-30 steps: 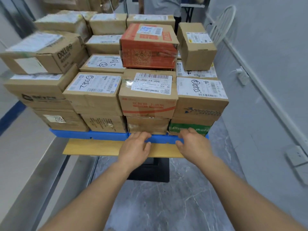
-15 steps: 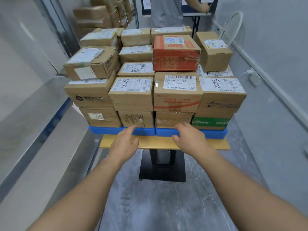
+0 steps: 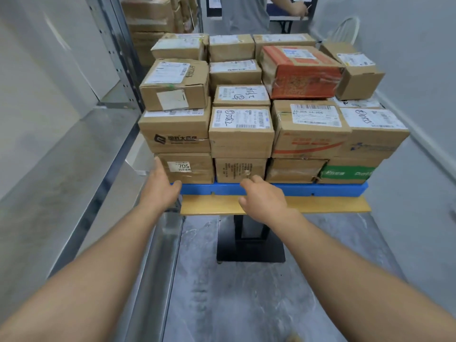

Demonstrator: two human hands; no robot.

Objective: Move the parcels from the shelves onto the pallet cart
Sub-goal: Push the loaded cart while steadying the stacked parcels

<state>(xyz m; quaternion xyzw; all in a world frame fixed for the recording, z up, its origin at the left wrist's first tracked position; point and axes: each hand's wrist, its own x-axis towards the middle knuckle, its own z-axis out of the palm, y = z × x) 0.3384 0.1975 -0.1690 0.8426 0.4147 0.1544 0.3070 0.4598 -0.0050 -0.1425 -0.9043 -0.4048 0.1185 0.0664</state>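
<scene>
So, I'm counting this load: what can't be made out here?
Rear parcels on the blue pallet: head view, mostly hidden behind the front stacks, so no full count.
Label print: too small and blurred, apart from 705.
Below the wooden deck: it hides all but a black stand.
Right hand: its own back hides whether the fingers grip the pallet.
Background person: cut off by the top edge.

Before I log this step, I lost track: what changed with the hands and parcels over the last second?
The left hand slid left from the middle of the blue pallet edge to its left corner, touching the 705 box. The right hand stays at the front edge near the middle. The stacked parcels are unchanged.
</scene>
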